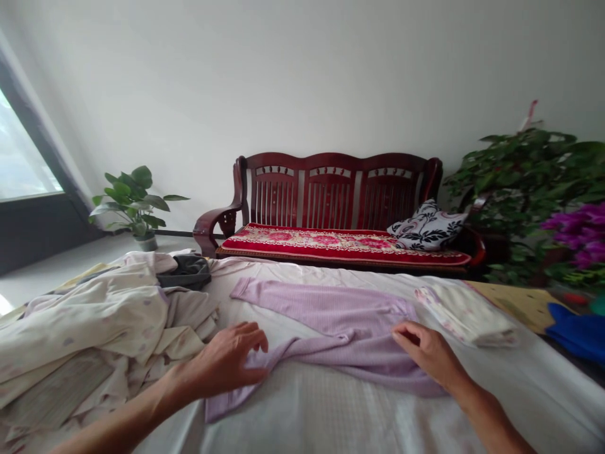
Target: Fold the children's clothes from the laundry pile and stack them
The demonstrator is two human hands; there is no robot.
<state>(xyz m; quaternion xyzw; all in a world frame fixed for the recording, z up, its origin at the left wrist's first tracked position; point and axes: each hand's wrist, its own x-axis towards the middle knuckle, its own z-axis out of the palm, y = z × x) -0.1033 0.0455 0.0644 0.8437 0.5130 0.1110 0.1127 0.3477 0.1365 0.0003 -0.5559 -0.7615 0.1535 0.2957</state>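
A pair of lavender ribbed pants (321, 307) lies spread on the white sheet, legs toward the left and the waist end at the right. The lower leg is bent and wrinkled near the crotch. My left hand (234, 356) is over that leg's lower part, thumb and fingers apart, with nothing between them. Near the waist end, my right hand (423, 350) has thumb and forefinger brought together over the cloth. Whether any fabric is caught between those fingertips is hidden. A folded cream garment (467, 313) rests just beyond my right hand.
Cream patterned clothes (104, 315) are heaped at the left, with a dark grey garment (186, 271) on their far side. Blue cloth (579, 331) lies at the right edge. Behind stand a wooden bench (331, 189), a potted plant (135, 202) and leafy greenery (524, 183).
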